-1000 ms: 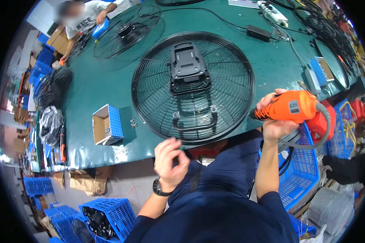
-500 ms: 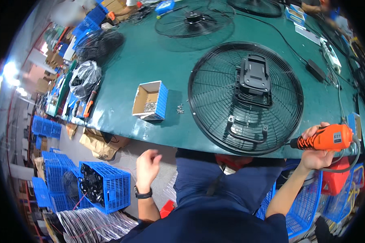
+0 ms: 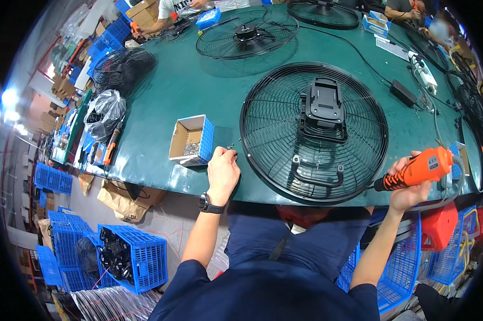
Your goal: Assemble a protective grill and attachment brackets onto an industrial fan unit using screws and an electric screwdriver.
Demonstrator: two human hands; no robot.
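My right hand (image 3: pixel 408 188) grips an orange electric screwdriver (image 3: pixel 417 170) with a black front end and a grey cable, at the right of the fan. My left hand (image 3: pixel 223 172) is on the table at a small pile of screws (image 3: pixel 230 146); its fingers are bent together, and what they pinch, if anything, is hidden. Just left of that hand stands a blue-and-white cardboard box (image 3: pixel 205 140) with screws in its bottom. Between my hands lies a round black fan (image 3: pixel 359 115), with a black motor housing (image 3: pixel 325 101) on top and a black handle (image 3: pixel 317 182) near me.
Another fan grille (image 3: pixel 247 33) lies farther back. A power strip (image 3: pixel 422 72) and a black adapter (image 3: pixel 403 93) with cables lie at the right. A plastic bag (image 3: pixel 105 113) and an orange tool (image 3: pixel 112 147) lie left. Blue crates (image 3: pixel 137 257) stand below. Other people work across the table.
My left hand has moved up and right, from beyond the table's front edge onto the screws. My right hand still holds the screwdriver. The whole view has shifted slightly.
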